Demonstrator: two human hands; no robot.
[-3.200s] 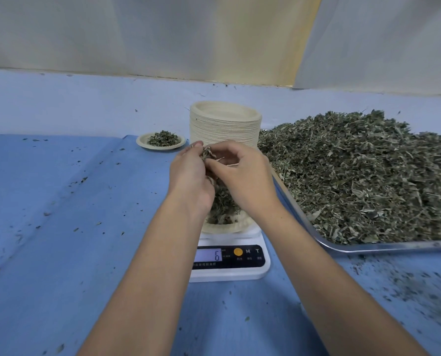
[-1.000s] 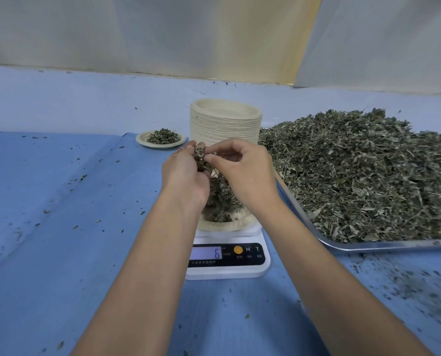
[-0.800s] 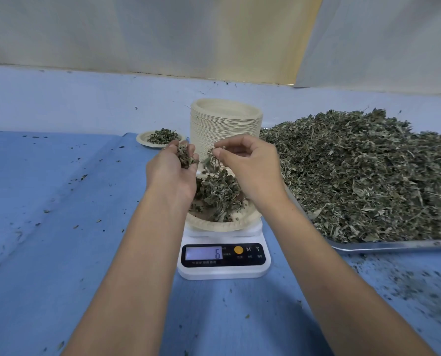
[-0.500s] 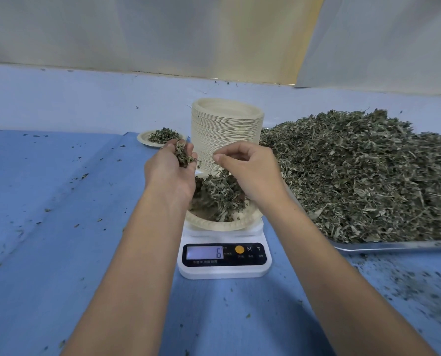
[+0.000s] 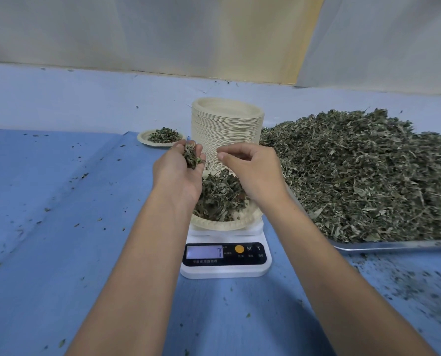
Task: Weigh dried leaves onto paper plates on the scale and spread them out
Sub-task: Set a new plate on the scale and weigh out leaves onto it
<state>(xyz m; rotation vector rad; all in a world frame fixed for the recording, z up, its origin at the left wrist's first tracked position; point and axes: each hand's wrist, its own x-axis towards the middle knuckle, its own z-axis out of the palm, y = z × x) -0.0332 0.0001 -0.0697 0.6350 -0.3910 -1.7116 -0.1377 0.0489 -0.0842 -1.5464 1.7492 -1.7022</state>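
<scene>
On the white digital scale [image 5: 224, 268] 7 is now shown, up from 6, so topping-up is judged under way. Dried green leaves [image 5: 191, 156] are clutched in the left hand [image 5: 178, 176]; the right hand [image 5: 253, 173] is pinched, contents indiscernible. Both are held just above the heaped beige paper plate [image 5: 227, 223] on the scale.

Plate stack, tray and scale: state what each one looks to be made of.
Plate stack: likely pressed paper or plant-fibre pulp; matt cream surface, thin layered rims.
Tray: metal, probably stainless steel or aluminium; its bare grey rim gleams.
Scale: seemingly moulded plastic; smooth white body with rounded corners, glossy black front panel.
</scene>
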